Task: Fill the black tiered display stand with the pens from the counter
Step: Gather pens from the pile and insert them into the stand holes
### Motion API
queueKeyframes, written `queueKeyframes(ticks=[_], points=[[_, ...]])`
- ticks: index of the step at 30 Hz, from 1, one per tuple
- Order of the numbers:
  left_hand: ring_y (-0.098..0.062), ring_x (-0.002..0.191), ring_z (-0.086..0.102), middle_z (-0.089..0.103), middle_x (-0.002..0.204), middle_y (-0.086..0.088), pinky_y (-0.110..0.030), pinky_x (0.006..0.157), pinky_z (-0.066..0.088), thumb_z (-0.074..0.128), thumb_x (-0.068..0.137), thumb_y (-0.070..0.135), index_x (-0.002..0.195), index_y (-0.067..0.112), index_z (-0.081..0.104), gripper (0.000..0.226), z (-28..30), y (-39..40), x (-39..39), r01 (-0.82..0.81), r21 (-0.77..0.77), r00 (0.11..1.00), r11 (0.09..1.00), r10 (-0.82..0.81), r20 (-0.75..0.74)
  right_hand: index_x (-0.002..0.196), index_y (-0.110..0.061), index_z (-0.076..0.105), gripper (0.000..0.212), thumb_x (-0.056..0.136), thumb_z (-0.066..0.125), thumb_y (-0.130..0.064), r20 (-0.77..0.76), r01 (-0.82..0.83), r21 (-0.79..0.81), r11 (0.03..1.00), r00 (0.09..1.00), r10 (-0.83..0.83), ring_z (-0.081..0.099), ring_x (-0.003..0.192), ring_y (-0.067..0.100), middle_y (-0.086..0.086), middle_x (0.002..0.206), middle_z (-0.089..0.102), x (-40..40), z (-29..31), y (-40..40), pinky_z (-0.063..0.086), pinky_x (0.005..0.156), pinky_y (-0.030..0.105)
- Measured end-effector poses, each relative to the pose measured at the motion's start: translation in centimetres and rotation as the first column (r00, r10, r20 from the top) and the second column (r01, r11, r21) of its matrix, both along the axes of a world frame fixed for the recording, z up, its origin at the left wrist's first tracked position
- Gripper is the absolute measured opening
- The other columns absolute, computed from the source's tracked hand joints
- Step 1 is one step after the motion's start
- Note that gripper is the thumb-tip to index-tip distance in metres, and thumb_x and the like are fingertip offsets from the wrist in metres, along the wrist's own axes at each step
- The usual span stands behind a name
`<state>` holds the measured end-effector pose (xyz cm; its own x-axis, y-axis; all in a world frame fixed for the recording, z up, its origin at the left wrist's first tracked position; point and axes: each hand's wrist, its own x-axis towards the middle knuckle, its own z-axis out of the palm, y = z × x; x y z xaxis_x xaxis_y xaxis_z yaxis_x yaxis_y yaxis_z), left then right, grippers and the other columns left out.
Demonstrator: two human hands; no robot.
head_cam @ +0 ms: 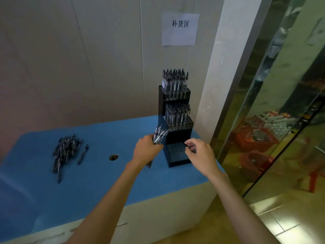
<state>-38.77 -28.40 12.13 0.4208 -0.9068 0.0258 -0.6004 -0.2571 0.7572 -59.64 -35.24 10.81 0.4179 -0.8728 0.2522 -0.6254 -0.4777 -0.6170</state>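
The black tiered display stand (177, 138) stands at the right end of the blue counter (98, 173). Its top and middle tiers are packed with upright pens (175, 80). The bottom tier (175, 152) shows open holes. My left hand (146, 150) grips a bundle of pens (159, 135) just left of the stand, tips pointing up. My right hand (200, 152) pinches a single dark pen (190, 147) over the right side of the bottom tier. A pile of loose pens (66, 150) lies on the counter at the left.
A round hole (113, 157) is cut in the counter top between the pile and the stand. A paper sign (180, 29) hangs on the wall above. A white pillar and a reflective glass wall (281, 120) stand close on the right. The counter's front edge drops off below my arms.
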Motion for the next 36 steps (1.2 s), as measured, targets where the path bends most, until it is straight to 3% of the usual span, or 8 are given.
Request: queueKeyframes(ticks=[3, 9, 13, 21, 26, 29, 36], points=[[-0.018, 0.055, 0.049, 0.053, 0.061, 0.001, -0.030, 0.053, 0.041, 0.063, 0.083, 0.017, 0.077, 0.023, 0.054, 0.013, -0.2, -1.7, -1.3, -0.001, 0.005, 1.000, 1.000, 0.001, 0.006, 0.116, -0.022, 0.068, 0.021, 0.096, 0.063, -0.022, 0.012, -0.029, -0.002, 1.000, 0.999, 0.029, 0.064, 0.095, 0.007, -0.009, 0.110, 0.067, -0.2, 0.2, -1.9, 0.054, 0.083, 0.028], [-0.018, 0.053, 0.046, 0.052, 0.060, 0.001, -0.028, 0.052, 0.038, 0.061, 0.082, 0.018, 0.079, 0.018, 0.056, 0.006, -1.2, -5.9, -2.8, -0.014, 0.002, 1.000, 1.000, 0.014, 0.003, 0.115, -0.021, 0.068, 0.021, 0.095, 0.063, -0.021, 0.016, -0.101, 0.016, 0.995, 0.995, 0.101, 0.064, 0.098, 0.007, -0.009, 0.110, 0.068, 0.0, -0.1, -6.8, 0.055, 0.087, 0.030], [-0.018, 0.053, 0.046, 0.053, 0.060, 0.001, -0.027, 0.051, 0.037, 0.061, 0.083, 0.019, 0.074, 0.023, 0.052, 0.014, -1.6, -8.2, -3.5, -0.041, 0.002, 0.999, 0.999, 0.041, -0.020, 0.111, -0.020, 0.071, 0.018, 0.095, 0.064, -0.017, 0.046, -0.123, 0.077, 0.989, 0.992, 0.120, 0.065, 0.095, 0.005, -0.010, 0.103, 0.071, -0.3, -0.3, -9.3, 0.054, 0.085, 0.023], [-0.018, 0.055, 0.050, 0.055, 0.061, 0.001, -0.026, 0.052, 0.041, 0.061, 0.081, 0.022, 0.082, 0.022, 0.058, 0.003, -1.4, -11.0, -4.9, -0.078, -0.014, 0.996, 0.997, 0.078, -0.045, 0.098, -0.023, 0.074, 0.010, 0.093, 0.067, -0.019, 0.187, -0.215, 0.179, 0.960, 0.966, 0.182, 0.065, 0.086, -0.003, -0.013, 0.091, 0.072, 0.3, 0.4, -12.3, 0.048, 0.076, 0.015], [-0.019, 0.063, 0.058, 0.063, 0.070, 0.000, -0.027, 0.053, 0.042, 0.060, 0.081, 0.029, 0.085, 0.022, 0.060, 0.008, -0.7, -12.3, -5.4, -0.156, -0.027, 0.988, 0.987, 0.155, -0.017, 0.083, -0.021, 0.074, 0.008, 0.090, 0.069, -0.020, 0.328, -0.279, 0.234, 0.931, 0.924, 0.194, 0.069, 0.078, 0.012, -0.005, 0.080, 0.074, 1.0, 2.1, -13.5, 0.057, 0.076, 0.030], [-0.024, 0.074, 0.062, 0.067, 0.080, -0.001, -0.030, 0.056, 0.044, 0.059, 0.086, 0.039, 0.096, 0.021, 0.061, 0.020, -0.6, -13.0, -6.2, -0.227, -0.007, 0.972, 0.974, 0.227, 0.069, 0.084, -0.013, 0.074, 0.007, 0.089, 0.073, -0.018, 0.447, -0.355, 0.298, 0.886, 0.872, 0.199, 0.069, 0.070, 0.014, 0.003, 0.079, 0.075, 1.6, 3.5, -13.4, 0.054, 0.067, 0.024], [-0.027, 0.079, 0.063, 0.065, 0.084, -0.003, -0.033, 0.061, 0.048, 0.055, 0.088, 0.036, 0.094, 0.019, 0.056, 0.019, -0.3, -14.5, -8.0, -0.309, 0.003, 0.946, 0.951, 0.307, 0.101, 0.084, -0.013, 0.073, 0.013, 0.086, 0.078, -0.024, 0.476, -0.396, 0.345, 0.851, 0.855, 0.206, 0.070, 0.072, 0.010, 0.000, 0.079, 0.076, 2.0, 3.7, -14.1, 0.053, 0.068, 0.019]])
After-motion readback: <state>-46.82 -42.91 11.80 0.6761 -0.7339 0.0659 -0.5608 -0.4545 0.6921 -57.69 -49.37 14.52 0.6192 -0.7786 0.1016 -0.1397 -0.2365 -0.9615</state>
